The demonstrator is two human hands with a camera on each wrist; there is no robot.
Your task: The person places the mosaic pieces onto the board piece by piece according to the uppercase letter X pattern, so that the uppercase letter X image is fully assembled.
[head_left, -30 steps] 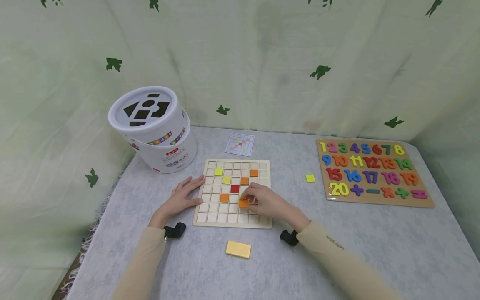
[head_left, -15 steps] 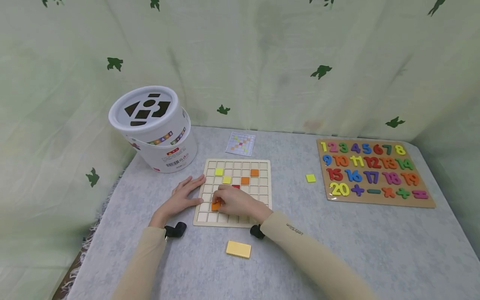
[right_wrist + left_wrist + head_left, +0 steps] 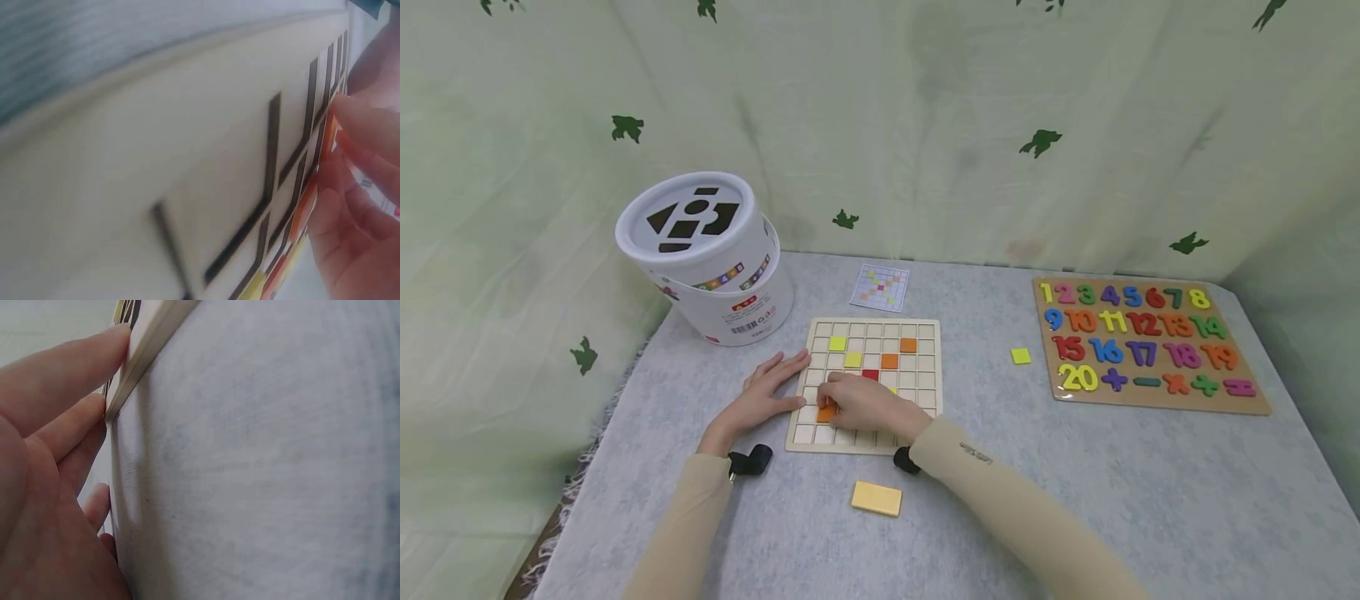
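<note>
A wooden grid board [image 3: 927,400] lies on the table. My right hand [image 3: 872,406] pinches a small orange square tile [image 3: 826,414] over the board's lower left squares. In the right wrist view, thumb and fingertips close on that orange tile [image 3: 329,134] right at the grid. My left hand [image 3: 763,400] rests with spread fingers against the board's left edge; the left wrist view has its fingertips at the board's side [image 3: 150,347]. Two yellow tiles [image 3: 837,343], two orange tiles [image 3: 908,345] and a red tile [image 3: 870,375] sit in squares. My right hand partly hides another yellow tile [image 3: 892,391].
Behind the board lies a pattern card [image 3: 880,288] with coloured squares. A lidded white bucket [image 3: 737,308] stands at the back left. To the right are a loose yellow-green tile [image 3: 1021,357] and a number puzzle board [image 3: 1157,400]. A pale yellow block [image 3: 877,498] lies in front.
My right hand has carried the orange tile leftward, from the board's lower middle to its lower left, shifting only slightly in the last half second. The left hand has stayed still.
</note>
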